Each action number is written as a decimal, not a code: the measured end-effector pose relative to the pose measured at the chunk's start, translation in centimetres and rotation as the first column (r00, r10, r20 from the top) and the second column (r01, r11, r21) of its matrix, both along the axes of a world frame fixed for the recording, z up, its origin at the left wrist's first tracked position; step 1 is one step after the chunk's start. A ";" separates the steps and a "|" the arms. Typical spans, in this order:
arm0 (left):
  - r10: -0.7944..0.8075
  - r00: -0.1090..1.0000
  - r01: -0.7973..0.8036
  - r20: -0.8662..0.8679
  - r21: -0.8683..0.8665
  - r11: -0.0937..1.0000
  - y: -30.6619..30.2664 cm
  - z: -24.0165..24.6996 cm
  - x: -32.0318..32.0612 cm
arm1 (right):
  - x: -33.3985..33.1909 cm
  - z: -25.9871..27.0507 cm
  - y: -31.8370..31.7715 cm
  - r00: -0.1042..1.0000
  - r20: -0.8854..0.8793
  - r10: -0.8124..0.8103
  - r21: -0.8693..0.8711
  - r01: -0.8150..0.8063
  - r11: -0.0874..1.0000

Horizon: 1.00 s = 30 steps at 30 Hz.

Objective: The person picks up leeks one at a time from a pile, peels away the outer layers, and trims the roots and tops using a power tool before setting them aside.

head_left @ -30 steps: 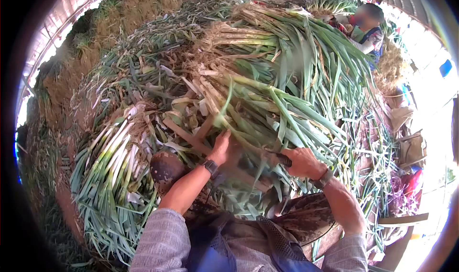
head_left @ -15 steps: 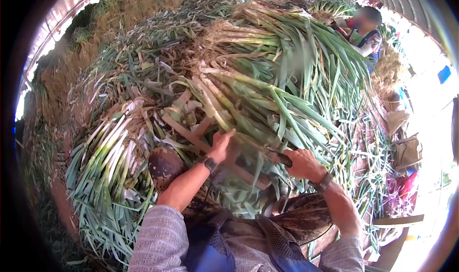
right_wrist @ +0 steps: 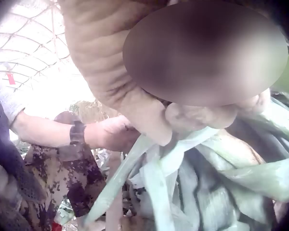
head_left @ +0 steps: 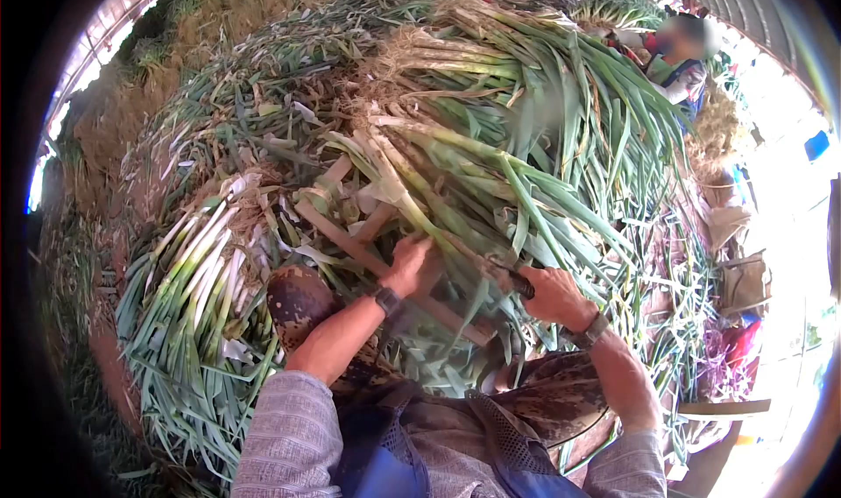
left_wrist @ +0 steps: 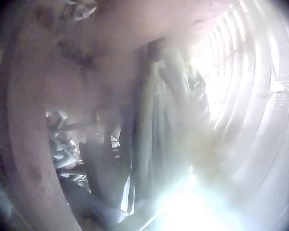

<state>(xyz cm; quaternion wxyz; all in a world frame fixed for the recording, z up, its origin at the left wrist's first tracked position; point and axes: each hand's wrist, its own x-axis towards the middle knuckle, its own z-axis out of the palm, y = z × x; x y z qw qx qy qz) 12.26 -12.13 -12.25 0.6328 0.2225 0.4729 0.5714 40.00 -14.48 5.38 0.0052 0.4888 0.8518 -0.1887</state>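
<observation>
In the head view my left hand grips a leek by its middle, its pale root end pointing away up and to the left. My right hand holds a knife by its dark handle, the blurred blade close to the leek's leafy part. Curled fingers of the right hand show over green leaves in the right wrist view, partly covered by a blurred patch. The left wrist view is hazy, with the left hand above long stalks.
A large heap of untrimmed leeks lies ahead. Cleaner leeks with white stems are piled at left. Wooden bars cross before my knees. Leaf scraps cover the ground, and another person sits at far right.
My left hand has shifted slightly right along with the leek. A thin green leaf that rose above the left hand is gone from there. The right hand keeps the knife in nearly the same place.
</observation>
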 end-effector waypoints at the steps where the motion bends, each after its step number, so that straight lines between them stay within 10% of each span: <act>1: -0.040 0.997 0.038 0.067 0.036 0.999 -0.4 0.1 0.4 | 0.2 -0.3 0.0 1.000 0.002 0.003 -0.001 -0.003 1.000; 20: -0.300 0.922 0.296 0.247 0.053 0.954 -5.5 1.8 5.6 | -1.4 -2.3 0.7 0.995 0.049 0.082 0.029 -0.083 0.996; 30: -0.285 0.956 0.277 0.065 0.118 0.954 -4.9 -0.9 4.9 | -6.9 -2.2 3.7 0.994 0.036 0.100 0.029 -0.101 0.994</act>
